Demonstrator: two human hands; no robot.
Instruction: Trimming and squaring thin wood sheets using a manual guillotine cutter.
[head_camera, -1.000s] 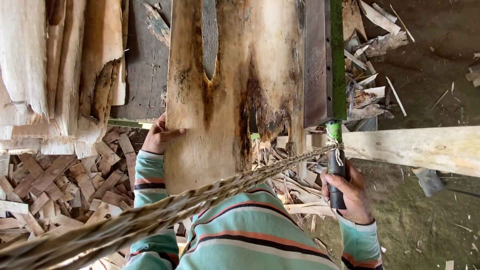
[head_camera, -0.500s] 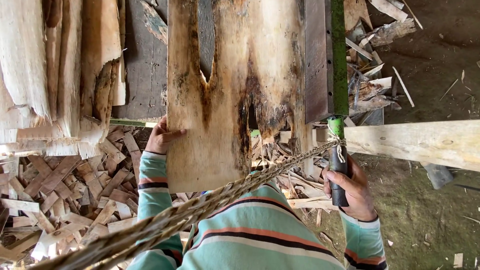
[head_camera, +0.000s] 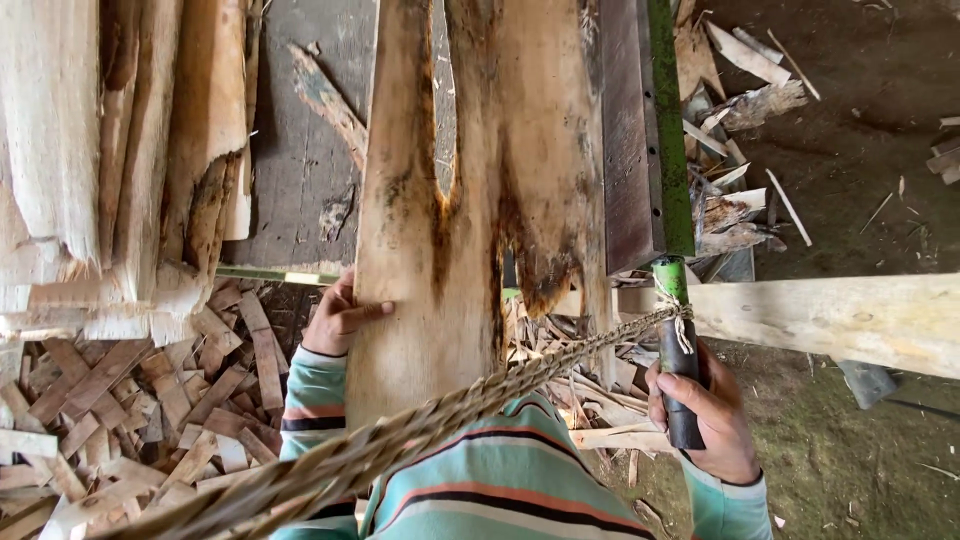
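A wide raw wooden plank (head_camera: 470, 190) with dark stains and a split lies lengthwise on the machine table, its near end hanging over the edge. My left hand (head_camera: 340, 315) presses flat against the plank's left edge near that end. My right hand (head_camera: 700, 415) is closed around a black lever handle (head_camera: 680, 385) with a green upper part, below the table's right corner. A braided rope (head_camera: 420, 430) is tied to the lever and runs down to the lower left across my striped sleeves.
A green-edged metal fence (head_camera: 650, 130) runs along the plank's right side. Stacked rough slabs (head_camera: 110, 150) lie at the left. A pale beam (head_camera: 840, 315) crosses at the right. Offcuts (head_camera: 120, 400) litter the floor below and at the upper right.
The plank's near end has slid toward me, with my left hand following along its edge. My right hand keeps its grip on the lever.
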